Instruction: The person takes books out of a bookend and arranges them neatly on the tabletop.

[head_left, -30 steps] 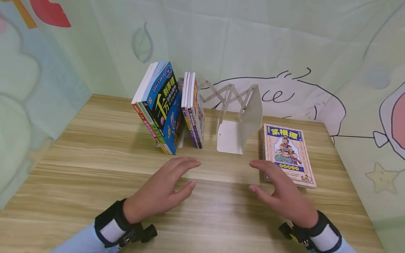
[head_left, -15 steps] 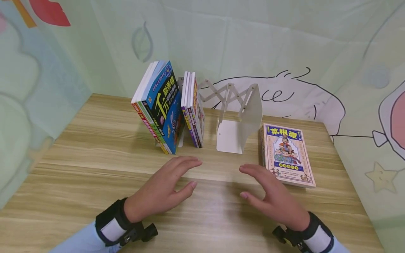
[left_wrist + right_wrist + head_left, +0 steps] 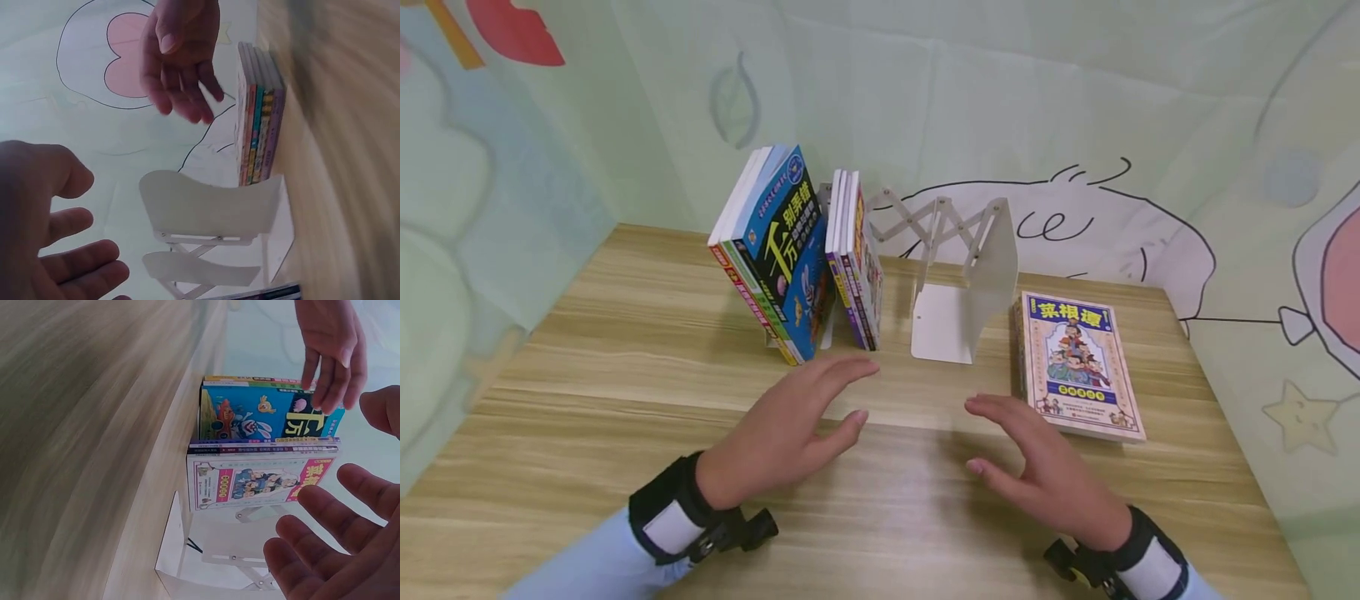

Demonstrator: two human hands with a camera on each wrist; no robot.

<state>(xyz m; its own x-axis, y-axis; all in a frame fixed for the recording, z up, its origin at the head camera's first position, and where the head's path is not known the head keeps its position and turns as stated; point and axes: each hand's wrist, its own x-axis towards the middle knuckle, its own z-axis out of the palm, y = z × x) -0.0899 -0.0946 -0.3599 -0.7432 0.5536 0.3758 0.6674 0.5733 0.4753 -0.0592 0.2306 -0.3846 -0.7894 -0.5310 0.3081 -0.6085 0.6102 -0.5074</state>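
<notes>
My left hand (image 3: pixel 790 425) hovers over the table in front of the upright books, fingers relaxed and holding nothing. Facing it, my right hand (image 3: pixel 1045 467) is held with loose fingers, left of and in front of a stack of books (image 3: pixel 1075 358) lying flat. A white folding bookend (image 3: pixel 943 325) stands behind the hands. In its left part lean blue-covered tall books (image 3: pixel 786 250), and right of them thinner books (image 3: pixel 853 258) stand upright. The bookend's right section holds no book. In the right wrist view the thinner books show a pink and white cover (image 3: pixel 256 481).
The wooden table (image 3: pixel 625 400) ends at the back against a pale wall sheet (image 3: pixel 880 92) printed with cartoon shapes. Both wrists wear black straps with small cameras, the left strap (image 3: pixel 670 512) and the right strap (image 3: pixel 1138 554).
My right hand has moved left, away from the flat stack. My left hand has shifted slightly upward in view. The books and bookend stay in place.
</notes>
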